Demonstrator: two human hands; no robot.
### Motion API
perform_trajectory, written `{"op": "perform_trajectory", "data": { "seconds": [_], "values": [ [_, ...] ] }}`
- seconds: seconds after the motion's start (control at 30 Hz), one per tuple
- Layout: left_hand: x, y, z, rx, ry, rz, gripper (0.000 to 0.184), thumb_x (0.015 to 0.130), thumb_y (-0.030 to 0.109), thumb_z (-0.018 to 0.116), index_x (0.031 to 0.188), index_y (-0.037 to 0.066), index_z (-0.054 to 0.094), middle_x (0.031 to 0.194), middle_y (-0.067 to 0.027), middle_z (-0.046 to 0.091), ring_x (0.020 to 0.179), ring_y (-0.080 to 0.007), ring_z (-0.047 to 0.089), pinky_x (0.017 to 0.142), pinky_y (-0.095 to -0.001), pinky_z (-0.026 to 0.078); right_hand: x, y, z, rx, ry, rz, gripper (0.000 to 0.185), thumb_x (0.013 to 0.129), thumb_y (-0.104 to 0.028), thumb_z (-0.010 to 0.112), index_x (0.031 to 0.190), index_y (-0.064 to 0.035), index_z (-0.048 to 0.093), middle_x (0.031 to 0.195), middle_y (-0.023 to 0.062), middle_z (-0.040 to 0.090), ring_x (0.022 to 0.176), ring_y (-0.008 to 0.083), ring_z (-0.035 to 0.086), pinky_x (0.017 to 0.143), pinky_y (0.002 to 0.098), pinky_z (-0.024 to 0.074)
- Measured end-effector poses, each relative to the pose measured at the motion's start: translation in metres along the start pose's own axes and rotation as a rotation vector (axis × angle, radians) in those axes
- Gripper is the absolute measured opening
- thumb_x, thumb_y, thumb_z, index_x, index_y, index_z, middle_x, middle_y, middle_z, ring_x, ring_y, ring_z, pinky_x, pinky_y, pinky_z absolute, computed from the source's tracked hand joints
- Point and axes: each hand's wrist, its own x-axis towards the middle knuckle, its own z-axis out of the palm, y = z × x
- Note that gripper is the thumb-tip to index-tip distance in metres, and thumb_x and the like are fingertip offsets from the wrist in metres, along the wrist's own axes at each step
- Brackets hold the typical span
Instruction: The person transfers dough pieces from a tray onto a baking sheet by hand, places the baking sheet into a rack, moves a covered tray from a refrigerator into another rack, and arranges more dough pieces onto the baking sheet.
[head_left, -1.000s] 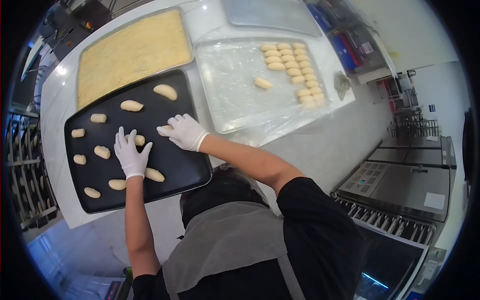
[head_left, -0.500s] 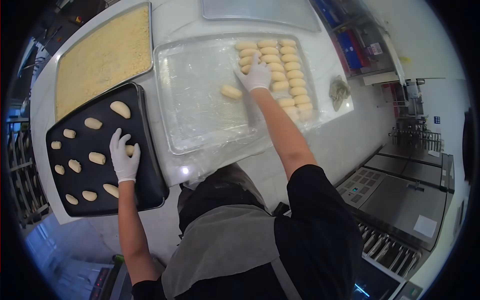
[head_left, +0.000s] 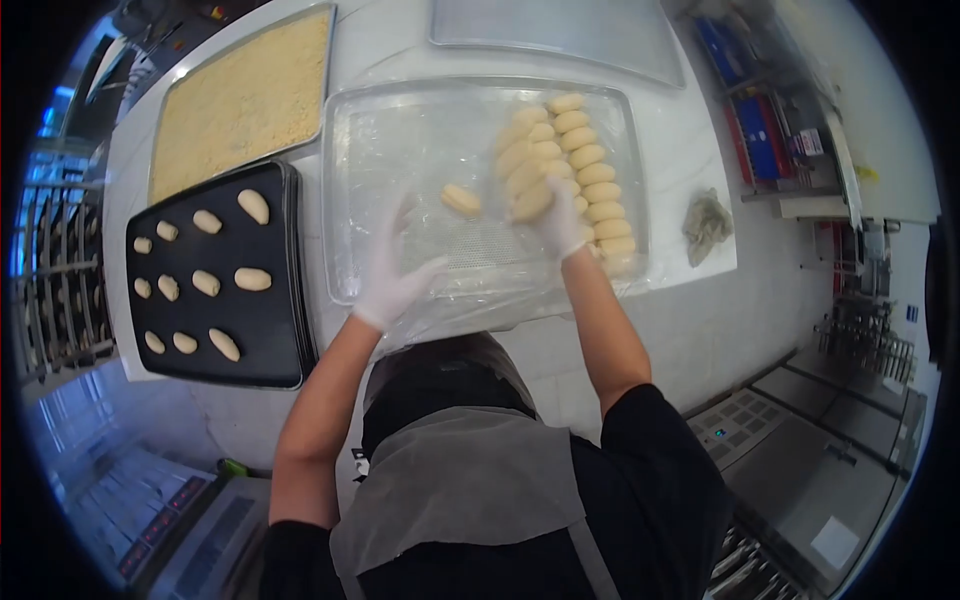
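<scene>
My left hand (head_left: 396, 275), in a white glove, is over the front left part of the plastic-lined tray (head_left: 335, 180), fingers spread and holding nothing. My gloved right hand (head_left: 562, 225) is at the near end of a group of dough rolls (head_left: 530, 165) on that tray. These rolls are blurred by motion, and the fingers are partly hidden against them. To their right runs a column of dough rolls (head_left: 600, 192). A single dough roll (head_left: 461, 200) lies apart between my hands.
Left stands a black tray (head_left: 215, 355) with several spaced dough pieces. Behind it is a tray of yellow crumbly material (head_left: 245, 95). An empty-looking metal tray (head_left: 560, 30) lies at the back. A crumpled cloth (head_left: 707, 227) lies at the table's right.
My left hand has left the black tray and moved right over the lined tray. My right hand has moved nearer and right; the rolls by it have shifted. The view has turned slightly.
</scene>
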Motion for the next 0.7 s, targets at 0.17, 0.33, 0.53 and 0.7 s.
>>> {"op": "perform_trajectory", "data": {
  "seconds": [0.17,0.33,0.53,0.7],
  "values": [
    [0.056,-0.021,0.041,-0.070,-0.095,0.030,0.109,0.069,0.021,0.090,0.157,0.005,0.028,0.149,-0.0189,0.045,0.137,-0.0298,0.047,0.114,-0.0423,0.040,-0.040,0.054,-0.016,-1.161,-0.367,-0.605,0.024,0.098,-0.023,0.055,0.104,-0.0037,0.067,0.092,0.0085,0.069,0.088,0.0187,0.068,0.079,0.0369,0.0555],
    [0.026,-0.025,0.020,-0.185,-0.521,-0.382,0.083,0.081,0.018,0.082,0.151,0.004,0.038,0.132,-0.0116,0.059,0.118,-0.0217,0.060,0.097,-0.0348,0.052,-0.050,0.052,-0.026,-0.139,-0.343,0.172,0.058,0.105,-0.054,0.031,0.121,-0.0059,0.059,0.108,0.0093,0.068,0.096,0.0202,0.067,0.081,0.0337,0.0542],
    [-0.025,-0.037,0.039,-0.907,-0.019,-0.464,0.054,0.087,0.015,0.074,0.136,0.006,0.051,0.122,-0.0075,0.061,0.112,-0.0138,0.060,0.092,-0.0294,0.051,-0.041,0.079,-0.019,-0.451,-0.062,0.016,0.061,0.105,-0.058,0.037,0.117,-0.0037,0.062,0.105,0.0096,0.069,0.088,0.0217,0.069,0.073,0.0330,0.0544],
    [-0.063,-0.038,-0.012,-0.929,-0.005,-0.306,0.054,0.087,0.010,0.070,0.136,0.008,0.049,0.121,-0.0077,0.060,0.112,-0.0158,0.061,0.092,-0.0310,0.052,-0.076,0.098,0.062,-1.183,-0.360,-0.592,0.041,0.100,-0.033,0.060,0.125,-0.0004,0.058,0.111,0.0124,0.067,0.099,0.0212,0.064,0.089,0.0357,0.0514]
  ]
}}
